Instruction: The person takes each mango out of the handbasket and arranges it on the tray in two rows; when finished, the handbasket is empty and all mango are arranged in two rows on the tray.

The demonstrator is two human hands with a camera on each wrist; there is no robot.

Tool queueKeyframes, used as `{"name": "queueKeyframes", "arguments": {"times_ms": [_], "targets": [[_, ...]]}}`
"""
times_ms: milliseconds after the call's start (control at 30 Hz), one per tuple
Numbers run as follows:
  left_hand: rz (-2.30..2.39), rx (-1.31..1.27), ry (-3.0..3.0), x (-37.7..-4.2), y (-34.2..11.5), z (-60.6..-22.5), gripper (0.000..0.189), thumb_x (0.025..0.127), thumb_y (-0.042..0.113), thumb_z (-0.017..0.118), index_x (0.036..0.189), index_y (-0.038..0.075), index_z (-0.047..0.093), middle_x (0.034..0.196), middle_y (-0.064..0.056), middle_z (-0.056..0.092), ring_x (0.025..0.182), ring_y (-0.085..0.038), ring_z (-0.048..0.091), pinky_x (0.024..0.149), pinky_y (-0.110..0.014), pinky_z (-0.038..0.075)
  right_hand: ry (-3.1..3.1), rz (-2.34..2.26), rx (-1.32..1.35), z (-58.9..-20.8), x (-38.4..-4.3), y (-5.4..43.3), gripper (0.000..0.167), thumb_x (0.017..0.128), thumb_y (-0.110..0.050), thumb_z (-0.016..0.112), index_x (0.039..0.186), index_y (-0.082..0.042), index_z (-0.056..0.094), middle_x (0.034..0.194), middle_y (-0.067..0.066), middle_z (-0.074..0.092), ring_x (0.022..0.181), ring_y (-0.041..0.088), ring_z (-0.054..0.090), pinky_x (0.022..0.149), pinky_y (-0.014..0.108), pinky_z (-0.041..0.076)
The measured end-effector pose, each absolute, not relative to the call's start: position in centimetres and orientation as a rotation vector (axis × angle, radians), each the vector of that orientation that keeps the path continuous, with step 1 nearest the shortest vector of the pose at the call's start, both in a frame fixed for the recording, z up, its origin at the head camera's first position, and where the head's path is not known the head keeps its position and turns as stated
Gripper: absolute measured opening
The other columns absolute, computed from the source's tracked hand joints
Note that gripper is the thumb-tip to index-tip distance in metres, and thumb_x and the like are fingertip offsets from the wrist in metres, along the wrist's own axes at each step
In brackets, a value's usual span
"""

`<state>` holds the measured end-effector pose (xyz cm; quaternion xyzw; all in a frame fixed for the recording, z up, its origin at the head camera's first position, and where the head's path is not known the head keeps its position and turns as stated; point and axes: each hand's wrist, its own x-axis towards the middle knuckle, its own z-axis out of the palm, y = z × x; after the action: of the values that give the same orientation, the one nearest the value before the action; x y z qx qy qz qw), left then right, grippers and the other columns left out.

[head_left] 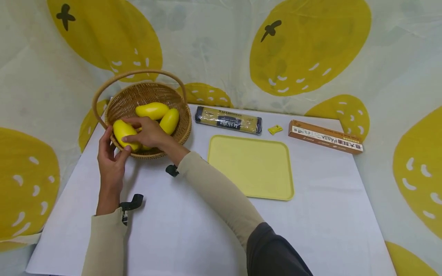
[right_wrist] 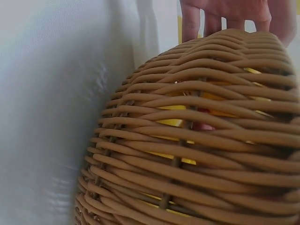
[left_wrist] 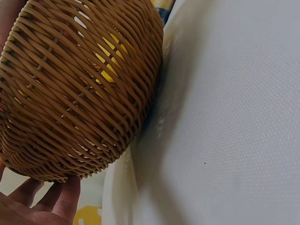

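- Your right hand (head_left: pixel 152 132): the thumb and fingers grasp a yellow fruit (head_left: pixel 120 131), which lies between them at the left side of the wicker basket (head_left: pixel 126 99).
- Your left hand (head_left: pixel 112 165): the fingers are extended, unclenched, touching the basket's rim just left of the grasped fruit.
- Two more fruits (head_left: pixel 152 110): inside the basket, beyond and to the right of your right fingers.
- Yellow tray (head_left: pixel 252 168): on the table (head_left: pixel 321 207), well to the right of your right fingers.
- Black-and-gold packet (head_left: pixel 228 119), small yellow sachet (head_left: pixel 275 129), brown-and-white box (head_left: pixel 325 137): successively farther right of those fingers.
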<state>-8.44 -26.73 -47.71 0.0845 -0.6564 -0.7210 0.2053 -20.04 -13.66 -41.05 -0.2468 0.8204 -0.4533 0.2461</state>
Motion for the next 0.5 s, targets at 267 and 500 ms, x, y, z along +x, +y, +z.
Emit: {"name": "queueKeyframes", "arguments": {"times_ms": [267, 500], "targets": [[-2.006, 0.230, -1.839, -8.2, -26.2, -46.6, 0.076, 0.099, 0.001, 0.070, 0.165, 0.020, 0.037, 0.174, 0.002, 0.029, 0.160, -0.022, 0.029, 0.120, -0.019, 0.044, 2.197, -1.398, -0.691, -40.0, -20.2, -11.7, 0.067, 0.094, -0.024, 0.084, 0.155, -0.030, 0.056, 0.148, -0.009, 0.064, 0.117, 0.007, 0.062, 0.084, 0.012, 0.054], [-2.006, 0.271, -1.849, -8.4, -26.5, -47.2, 0.077, 0.100, -0.001, 0.068, 0.166, 0.022, 0.036, 0.176, 0.003, 0.026, 0.162, -0.023, 0.026, 0.129, -0.031, 0.036, 2.106, -1.512, -0.716, -38.9, -20.0, -9.6, 0.070, 0.095, -0.019, 0.082, 0.158, -0.027, 0.053, 0.158, -0.007, 0.056, 0.113, 0.012, 0.067, 0.084, 0.015, 0.058]]}}
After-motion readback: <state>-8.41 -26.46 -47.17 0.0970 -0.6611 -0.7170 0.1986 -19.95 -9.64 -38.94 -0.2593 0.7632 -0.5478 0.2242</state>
